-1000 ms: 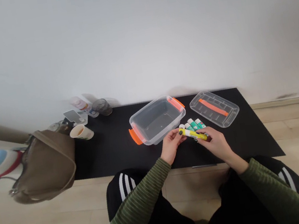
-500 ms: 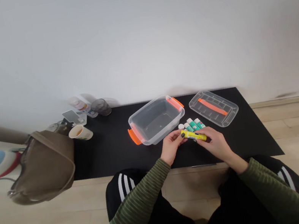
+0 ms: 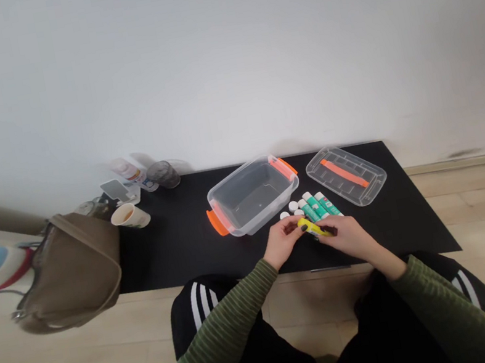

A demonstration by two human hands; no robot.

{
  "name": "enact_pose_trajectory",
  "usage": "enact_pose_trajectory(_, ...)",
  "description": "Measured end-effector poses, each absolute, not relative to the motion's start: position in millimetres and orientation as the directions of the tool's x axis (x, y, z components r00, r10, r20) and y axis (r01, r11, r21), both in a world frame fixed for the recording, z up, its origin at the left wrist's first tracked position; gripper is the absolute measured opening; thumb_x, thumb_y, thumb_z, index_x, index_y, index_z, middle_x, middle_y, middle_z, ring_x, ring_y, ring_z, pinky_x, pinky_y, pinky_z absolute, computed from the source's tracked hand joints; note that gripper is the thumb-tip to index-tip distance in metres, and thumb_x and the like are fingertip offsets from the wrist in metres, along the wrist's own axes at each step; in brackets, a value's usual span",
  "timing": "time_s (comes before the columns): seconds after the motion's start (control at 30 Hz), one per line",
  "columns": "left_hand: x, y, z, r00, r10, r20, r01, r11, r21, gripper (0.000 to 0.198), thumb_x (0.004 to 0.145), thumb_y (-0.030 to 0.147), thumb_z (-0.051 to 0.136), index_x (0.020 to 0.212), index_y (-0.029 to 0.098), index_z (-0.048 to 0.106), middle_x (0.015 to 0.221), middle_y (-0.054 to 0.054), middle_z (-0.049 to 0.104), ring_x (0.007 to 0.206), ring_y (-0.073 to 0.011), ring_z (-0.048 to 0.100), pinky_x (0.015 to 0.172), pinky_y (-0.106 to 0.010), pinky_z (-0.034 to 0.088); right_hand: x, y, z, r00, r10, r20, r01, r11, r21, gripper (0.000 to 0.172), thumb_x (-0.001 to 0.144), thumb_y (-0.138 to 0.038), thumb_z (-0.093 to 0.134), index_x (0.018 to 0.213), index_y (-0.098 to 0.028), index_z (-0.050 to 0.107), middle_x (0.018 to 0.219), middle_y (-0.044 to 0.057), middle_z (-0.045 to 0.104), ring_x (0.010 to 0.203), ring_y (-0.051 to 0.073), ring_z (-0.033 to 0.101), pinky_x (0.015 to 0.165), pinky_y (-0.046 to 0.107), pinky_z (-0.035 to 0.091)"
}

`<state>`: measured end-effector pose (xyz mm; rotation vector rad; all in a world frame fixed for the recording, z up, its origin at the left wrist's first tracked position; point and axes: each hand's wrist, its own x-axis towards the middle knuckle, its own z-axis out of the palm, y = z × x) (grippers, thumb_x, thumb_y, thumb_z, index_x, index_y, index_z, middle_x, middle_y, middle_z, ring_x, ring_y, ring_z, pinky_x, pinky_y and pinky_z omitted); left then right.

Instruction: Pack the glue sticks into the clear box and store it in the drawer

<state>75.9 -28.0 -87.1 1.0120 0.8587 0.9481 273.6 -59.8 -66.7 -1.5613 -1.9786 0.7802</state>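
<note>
Between both hands is a yellow glue stick (image 3: 311,227), slanting down to the right. My left hand (image 3: 282,240) pinches its left end, and my right hand (image 3: 346,234) is closed around the other end. Just beyond the fingers, green glue sticks (image 3: 316,205) lie side by side on the black table (image 3: 179,249). Several small white caps (image 3: 293,206) stand to their left, some partly behind my left fingers. Behind my left hand stands a clear plastic box (image 3: 252,195) with orange latches, nothing in it. Its clear lid (image 3: 347,176) with an orange handle lies at the right.
At the table's left end are a paper cup (image 3: 130,216) with a drink, a dark glass (image 3: 164,174), a white spray can or bottle (image 3: 132,173) and a small white stand (image 3: 120,192). A brown bag (image 3: 68,271) leans there. The wall (image 3: 221,60) rises behind the table.
Both hands have come slightly toward me with the yellow glue stick, and the right hand covers more of it. More of the green glue sticks and white caps now shows.
</note>
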Motion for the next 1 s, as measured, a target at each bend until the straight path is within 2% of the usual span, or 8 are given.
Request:
enact_pose_trajectory(0.13,77,-30,-88,0.29,0.956,-0.048,-0.047,0.065,0.997,0.036,0.077,0.036,0.074,0.106,0.015,0.069,0.101,-0.009,0.072,0.09,-0.0191,0.066,0.086,-0.034,0.053,280,-55,-67,-0.278,0.96,0.029,0.762,0.239,-0.603,0.022,0.083,-0.03,0.062,0.101,-0.026,0.073,0.094,0.004,0.073,0.083,0.02,0.066,0.074,0.029,0.049)
enact_pose_trajectory(0.23,70,-25,-85,0.181,0.983,0.04,0.223,-0.081,0.971,0.032,0.087,0.033,0.061,0.114,0.018,0.066,0.104,-0.008,0.071,0.086,-0.018,0.066,0.083,-0.033,0.053,294,-49,-65,-0.166,0.984,0.07,0.81,0.177,-0.559,0.026,0.085,-0.034,0.059,0.106,-0.024,0.071,0.1,0.005,0.072,0.088,0.02,0.066,0.076,0.028,0.048)
enact_pose_trajectory(0.33,62,-17,-83,0.178,0.976,0.126,0.542,-0.204,0.815,0.032,0.09,0.021,0.053,0.12,0.02,0.063,0.122,-0.009,0.066,0.091,-0.0193,0.065,0.088,-0.035,0.051,313,-41,-66,0.041,0.998,0.048,0.881,-0.013,-0.474,0.029,0.086,-0.038,0.058,0.108,-0.024,0.07,0.099,0.006,0.072,0.089,0.021,0.065,0.074,0.028,0.046)
enact_pose_trajectory(0.47,59,-13,-85,0.256,0.965,0.056,0.794,-0.243,0.557,0.039,0.09,0.015,0.047,0.126,0.023,0.059,0.133,-0.008,0.061,0.108,-0.0244,0.063,0.089,-0.036,0.05,328,-31,-71,0.257,0.965,-0.06,0.914,-0.263,-0.308,0.032,0.085,-0.042,0.058,0.11,-0.025,0.069,0.095,0.007,0.071,0.089,0.023,0.066,0.068,0.028,0.043)
enact_pose_trajectory(0.53,59,-12,-86,0.263,0.965,0.007,0.846,-0.234,0.478,0.036,0.091,0.017,0.047,0.125,0.023,0.059,0.13,-0.007,0.062,0.105,-0.0249,0.064,0.084,-0.034,0.051,329,-27,-73,0.301,0.946,-0.119,0.917,-0.321,-0.235,0.033,0.085,-0.043,0.057,0.111,-0.026,0.069,0.097,0.009,0.071,0.09,0.025,0.066,0.067,0.029,0.042)
enact_pose_trajectory(0.63,59,-12,-87,0.278,0.96,-0.021,0.869,-0.242,0.431,0.03,0.092,0.021,0.049,0.12,0.024,0.06,0.12,-0.008,0.065,0.1,-0.0247,0.065,0.079,-0.033,0.05,326,-23,-75,0.318,0.934,-0.162,0.923,-0.344,-0.172,0.036,0.086,-0.044,0.054,0.113,-0.026,0.068,0.098,0.011,0.07,0.095,0.028,0.065,0.066,0.03,0.042)
enact_pose_trajectory(0.8,59,-11,-88,0.296,0.955,-0.03,0.87,-0.256,0.422,0.022,0.092,0.028,0.053,0.113,0.022,0.059,0.112,-0.008,0.066,0.096,-0.0243,0.065,0.074,-0.031,0.047,320,-21,-76,0.311,0.939,-0.148,0.93,-0.332,-0.156,0.033,0.087,-0.04,0.053,0.112,-0.024,0.069,0.1,0.012,0.07,0.101,0.029,0.063,0.066,0.031,0.043)
enact_pose_trajectory(1.0,60,-10,-88,0.289,0.955,-0.072,0.871,-0.232,0.432,0.018,0.09,0.028,0.056,0.108,0.023,0.058,0.1,-0.006,0.068,0.095,-0.0236,0.065,0.074,-0.03,0.045,319,-21,-78,0.273,0.957,-0.098,0.944,-0.286,-0.163,0.026,0.09,-0.035,0.053,0.106,-0.022,0.069,0.103,0.011,0.069,0.102,0.026,0.06,0.067,0.03,0.043)
